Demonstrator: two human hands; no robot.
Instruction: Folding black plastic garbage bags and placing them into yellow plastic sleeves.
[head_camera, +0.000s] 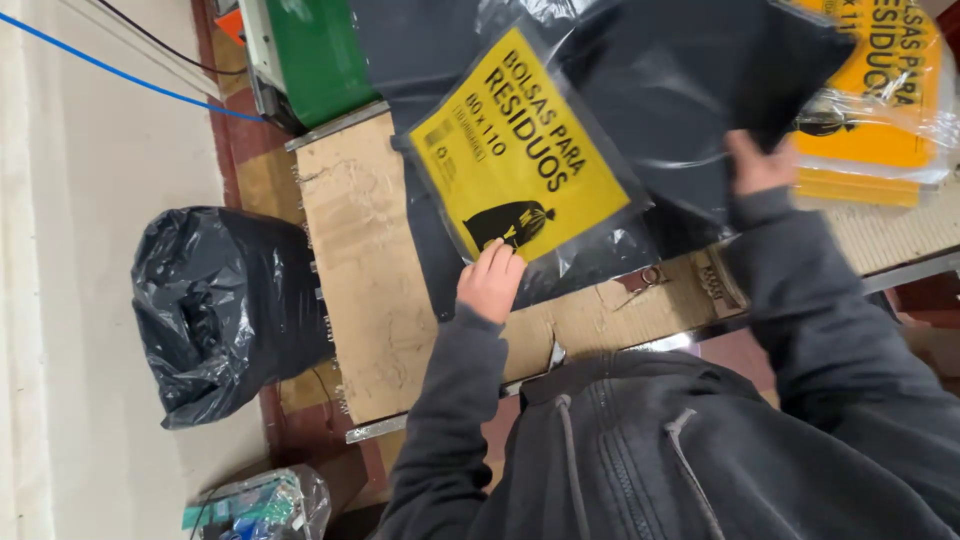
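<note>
**One pack in hand, finished stack at the right edge**

One clear sleeve with a yellow label card (515, 160) lies on the cardboard-covered desk (375, 290). The left hand (490, 282) rests on the sleeve's lower corner, fingers flat, pinning rather than gripping. The right hand (757, 165) is clenched on the edge of a folded black plastic sheet (660, 90), lifted over the sleeve's upper end.

Judged progress: the card is already inside the sleeve; the black sheet looks only partly in, so filling is unfinished and the sleeve's mouth appears open. A stack of finished yellow-labelled packs (880, 100) sits at the desk's far right.

Surroundings: a green machine (305, 50) stands at the desk's far end. A full black sack (225, 305) sits on the pale floor, with a blue cable (110, 70) beyond it and a small clear bag of oddments (265, 500) nearby.
</note>
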